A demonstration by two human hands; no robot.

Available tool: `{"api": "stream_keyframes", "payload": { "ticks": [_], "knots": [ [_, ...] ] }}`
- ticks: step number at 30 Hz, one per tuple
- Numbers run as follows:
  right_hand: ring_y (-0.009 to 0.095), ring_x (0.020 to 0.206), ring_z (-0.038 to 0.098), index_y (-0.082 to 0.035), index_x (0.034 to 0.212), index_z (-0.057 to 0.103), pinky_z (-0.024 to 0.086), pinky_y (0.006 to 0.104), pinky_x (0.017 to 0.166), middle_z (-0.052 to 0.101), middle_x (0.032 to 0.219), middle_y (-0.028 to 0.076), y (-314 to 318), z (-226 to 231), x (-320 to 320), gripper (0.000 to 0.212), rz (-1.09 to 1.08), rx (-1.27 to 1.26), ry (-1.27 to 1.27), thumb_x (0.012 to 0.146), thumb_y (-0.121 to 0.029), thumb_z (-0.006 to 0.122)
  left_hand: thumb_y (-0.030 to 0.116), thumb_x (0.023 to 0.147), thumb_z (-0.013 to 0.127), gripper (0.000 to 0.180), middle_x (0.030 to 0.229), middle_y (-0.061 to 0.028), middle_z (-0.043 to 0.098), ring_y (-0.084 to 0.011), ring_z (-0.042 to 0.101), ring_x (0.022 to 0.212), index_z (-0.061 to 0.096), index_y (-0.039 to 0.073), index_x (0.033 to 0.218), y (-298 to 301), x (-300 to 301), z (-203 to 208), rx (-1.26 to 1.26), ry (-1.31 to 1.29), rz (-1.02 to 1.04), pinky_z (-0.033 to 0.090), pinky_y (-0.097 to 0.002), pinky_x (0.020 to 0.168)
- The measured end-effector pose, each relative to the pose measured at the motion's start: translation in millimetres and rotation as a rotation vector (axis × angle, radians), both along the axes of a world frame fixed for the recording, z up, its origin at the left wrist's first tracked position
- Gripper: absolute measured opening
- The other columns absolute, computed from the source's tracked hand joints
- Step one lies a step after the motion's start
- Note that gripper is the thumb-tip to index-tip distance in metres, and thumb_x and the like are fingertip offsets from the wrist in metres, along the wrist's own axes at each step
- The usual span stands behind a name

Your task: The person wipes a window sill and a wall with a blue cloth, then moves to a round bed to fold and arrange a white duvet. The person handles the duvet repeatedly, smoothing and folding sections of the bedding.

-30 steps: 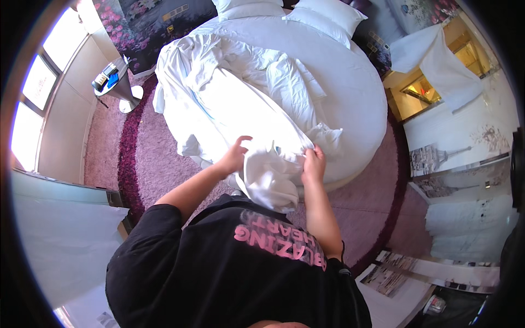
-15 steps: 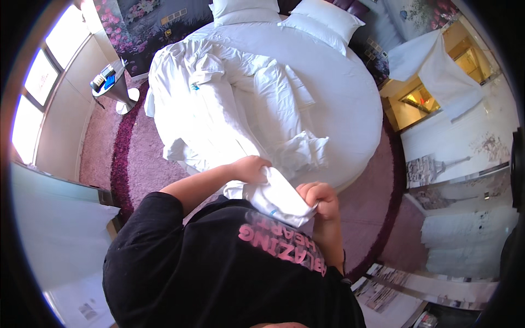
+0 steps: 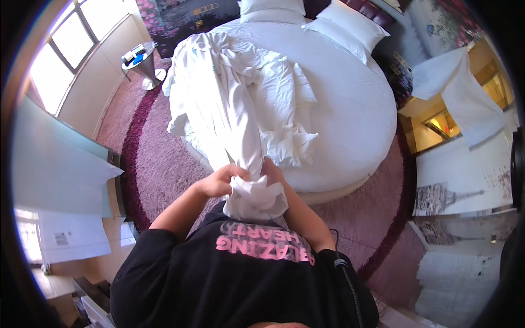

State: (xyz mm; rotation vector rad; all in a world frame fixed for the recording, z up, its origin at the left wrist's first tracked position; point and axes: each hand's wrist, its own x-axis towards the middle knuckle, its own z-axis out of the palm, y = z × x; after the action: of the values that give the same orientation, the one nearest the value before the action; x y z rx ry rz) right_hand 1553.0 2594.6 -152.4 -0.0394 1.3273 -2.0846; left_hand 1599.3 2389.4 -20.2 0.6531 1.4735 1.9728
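Observation:
A crumpled white duvet (image 3: 219, 104) spreads over the left part of a round bed (image 3: 350, 126) with a white sheet. Its near end is drawn toward me in a narrow, twisted length, and a bunched corner hangs in front of my black shirt. My left hand (image 3: 221, 180) is closed round the gathered cloth from the left side. On the other side, my right hand (image 3: 272, 170) grips the same length a little farther up, its fingers partly hidden by the fabric. A flatter white folded piece of the bedding (image 3: 298, 145) lies right of the hands on the bed.
White pillows (image 3: 350, 27) rest at the bed's head. A small side table (image 3: 143, 64) with a few items stands left, below the windows. Purple carpet (image 3: 158, 147) surrounds the bed. White cloths (image 3: 473, 93) hang at the right near a yellow-lit opening.
My right hand has moved left and farther from my body, close to my left hand. The held end has gone from stretched between both hands to bunched together. The view has shifted.

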Motion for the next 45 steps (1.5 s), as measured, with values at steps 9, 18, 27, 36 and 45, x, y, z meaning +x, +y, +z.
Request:
{"api": "stream_keyframes", "payload": {
  "ticks": [9,18,27,36,45],
  "knots": [
    [0.024,0.094,0.063,-0.003,0.122,0.055,0.052,0.0366,0.082,0.065,0.108,0.010,-49.0,-35.1,-50.3,0.040,-0.107,0.014,-0.376,0.096,-0.031,0.048,-0.006,0.069,0.057,0.033,0.102,-0.0053,0.062,-0.0144,0.056,0.097,0.062,-0.004,0.101,-12.8,57.5,-39.5,0.102,-0.197,0.178,0.042,-0.0273,0.087],
    [0.027,0.111,0.059,0.001,0.126,0.048,0.048,0.0407,0.095,0.059,0.121,0.014,86.4,157.5,-80.2,0.045,-0.526,-0.412,0.239,0.102,-0.035,0.034,-0.002,0.065,0.055,0.067,0.099,-0.0064,0.060,-0.0154,0.058,0.083,0.047,0.005,0.131,19.6,18.1,0.6,-0.634,0.104,0.618,0.047,-0.0303,0.079],
    [0.011,0.067,0.050,-0.001,0.080,0.058,0.039,0.0274,0.060,0.056,0.071,0.004,76.7,210.7,-16.8,0.021,0.721,0.134,0.800,0.087,-0.018,0.067,0.009,0.060,0.075,0.080,0.133,-0.0154,0.049,-0.0351,0.065,0.087,0.045,0.011,0.135,54.8,-42.0,45.8,-0.611,0.915,0.458,0.053,-0.0374,0.073],
    [0.012,0.082,0.055,-0.009,0.117,0.053,0.045,0.0263,0.072,0.059,0.097,0.002,176.6,41.5,-62.3,0.041,0.129,0.198,0.124,0.093,-0.042,0.055,0.007,0.075,0.064,0.014,0.078,-0.0099,0.056,-0.0205,0.056,0.075,0.062,-0.004,0.085,142.5,-50.3,5.4,-0.207,0.471,0.626,0.043,-0.0309,0.068],
    [0.022,0.110,0.053,-0.008,0.135,0.043,0.047,0.0379,0.087,0.051,0.128,0.010,218.6,-10.6,-54.8,0.053,0.335,0.037,-0.295,0.095,-0.043,0.047,0.004,0.081,0.055,0.009,0.076,-0.0049,0.045,-0.0152,0.043,0.071,0.051,-0.003,0.077,312.7,-70.6,50.2,-0.005,0.482,1.041,0.036,-0.0264,0.065]
  ]
}}
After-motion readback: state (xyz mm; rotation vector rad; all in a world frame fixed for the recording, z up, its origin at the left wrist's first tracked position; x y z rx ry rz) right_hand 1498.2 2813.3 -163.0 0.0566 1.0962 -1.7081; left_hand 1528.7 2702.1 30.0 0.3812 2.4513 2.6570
